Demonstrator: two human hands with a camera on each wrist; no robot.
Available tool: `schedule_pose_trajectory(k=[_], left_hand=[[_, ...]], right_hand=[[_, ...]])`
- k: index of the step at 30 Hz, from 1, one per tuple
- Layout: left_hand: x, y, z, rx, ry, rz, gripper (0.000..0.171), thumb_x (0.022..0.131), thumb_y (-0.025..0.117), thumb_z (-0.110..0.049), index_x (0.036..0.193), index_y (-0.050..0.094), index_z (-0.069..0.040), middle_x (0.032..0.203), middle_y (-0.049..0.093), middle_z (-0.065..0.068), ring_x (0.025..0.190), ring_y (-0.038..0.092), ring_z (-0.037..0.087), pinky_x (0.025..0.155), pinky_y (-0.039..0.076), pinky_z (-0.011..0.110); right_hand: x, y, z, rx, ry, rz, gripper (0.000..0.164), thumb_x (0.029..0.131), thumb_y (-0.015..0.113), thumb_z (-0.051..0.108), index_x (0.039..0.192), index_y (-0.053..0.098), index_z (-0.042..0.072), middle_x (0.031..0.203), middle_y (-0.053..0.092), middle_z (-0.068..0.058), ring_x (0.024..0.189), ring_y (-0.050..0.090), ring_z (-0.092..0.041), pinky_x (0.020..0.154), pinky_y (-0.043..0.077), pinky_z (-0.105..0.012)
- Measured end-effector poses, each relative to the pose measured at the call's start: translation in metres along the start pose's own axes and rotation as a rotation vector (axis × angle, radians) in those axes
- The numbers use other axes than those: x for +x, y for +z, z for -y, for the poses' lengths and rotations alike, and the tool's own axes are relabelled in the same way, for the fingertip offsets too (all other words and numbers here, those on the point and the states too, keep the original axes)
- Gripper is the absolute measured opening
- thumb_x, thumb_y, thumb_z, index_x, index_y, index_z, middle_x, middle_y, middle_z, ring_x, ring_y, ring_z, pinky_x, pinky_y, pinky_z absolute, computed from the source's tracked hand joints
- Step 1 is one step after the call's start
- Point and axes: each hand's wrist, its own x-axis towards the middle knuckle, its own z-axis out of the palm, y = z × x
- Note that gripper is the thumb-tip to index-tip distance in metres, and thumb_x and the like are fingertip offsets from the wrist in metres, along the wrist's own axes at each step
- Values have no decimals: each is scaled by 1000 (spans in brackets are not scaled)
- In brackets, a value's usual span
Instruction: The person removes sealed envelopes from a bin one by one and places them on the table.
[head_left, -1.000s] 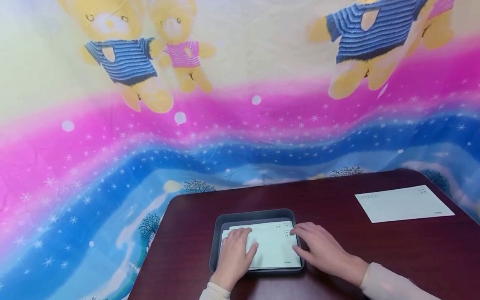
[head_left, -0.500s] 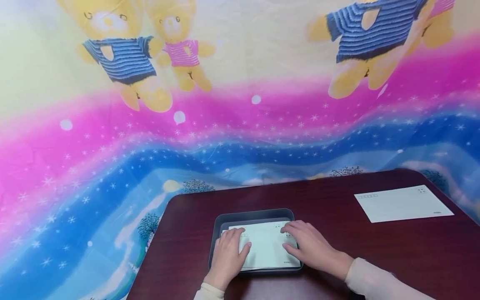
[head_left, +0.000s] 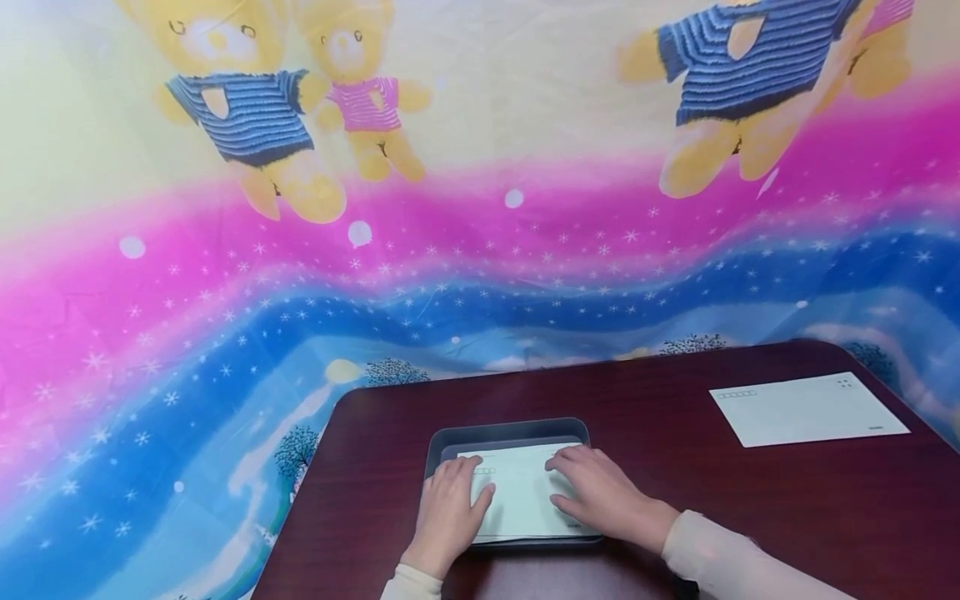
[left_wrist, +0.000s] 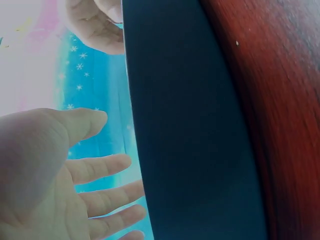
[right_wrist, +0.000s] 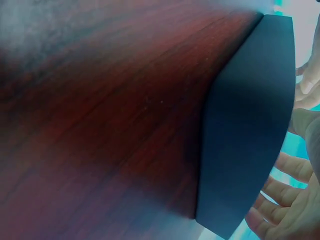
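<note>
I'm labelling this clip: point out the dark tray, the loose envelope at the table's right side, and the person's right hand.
Dark tray (head_left: 510,432): head view, inside of its far wall.
Loose envelope (head_left: 810,411): head view, middle of its face.
Right hand (head_left: 609,496): head view, back of the hand.

the head view is bright and even, the backdrop (head_left: 480,233) washed pale toward its upper left. soft shadows fall on the top envelope (head_left: 517,504), and a dull glare sits on the table (head_left: 547,575) at the bottom edge. both wrist views are harsher, the tray (left_wrist: 190,120) nearly black against overexposed brightness, with pale, blurry haze over parts of the table in the right one
</note>
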Motion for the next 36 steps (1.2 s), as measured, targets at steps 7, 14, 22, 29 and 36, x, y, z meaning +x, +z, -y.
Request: schedule_pose_trajectory(k=[7, 14, 22, 29, 36], left_hand=[[0, 1, 3, -8, -7, 10, 39, 87, 59, -36, 117, 62, -11, 115, 64, 7, 112, 53, 29, 86, 43, 47], [0, 3, 4, -4, -4, -1, 38, 87, 60, -35, 116, 63, -10, 114, 64, 9, 110, 54, 30, 85, 44, 49], [0, 2, 6, 5, -12, 1, 39, 87, 60, -35, 116, 63, -10, 114, 64, 9, 109, 54, 29, 85, 44, 49], [0, 3, 9, 12, -12, 2, 40, 86, 60, -36, 116, 63, -10, 114, 64, 10, 110, 55, 30, 83, 44, 48], [0, 3, 13, 19, -22, -8, 40, 86, 60, -36, 116, 63, -11, 114, 64, 10, 109, 55, 29, 82, 44, 47]], right_hand=[[4, 7, -3, -22, -18, 40, 43, 76, 71, 35, 111, 65, 10, 110, 63, -6, 107, 55, -24, 89, 44, -45], [7, 9, -5, -40, -16, 121, 51, 73, 72, 41, 114, 63, 10, 113, 59, -7, 110, 52, -27, 93, 41, -46], [6, 13, -7, -46, -18, 197, 67, 70, 72, 52, 121, 60, 11, 124, 54, -13, 117, 47, -30, 96, 38, -49], [6, 15, -5, -64, -9, 178, 72, 64, 75, 52, 121, 60, 10, 122, 54, -14, 116, 47, -32, 94, 39, -50], [12, 18, -5, -71, 31, 135, 81, 59, 80, 50, 126, 57, 12, 110, 52, -7, 102, 47, -24, 84, 41, -44]])
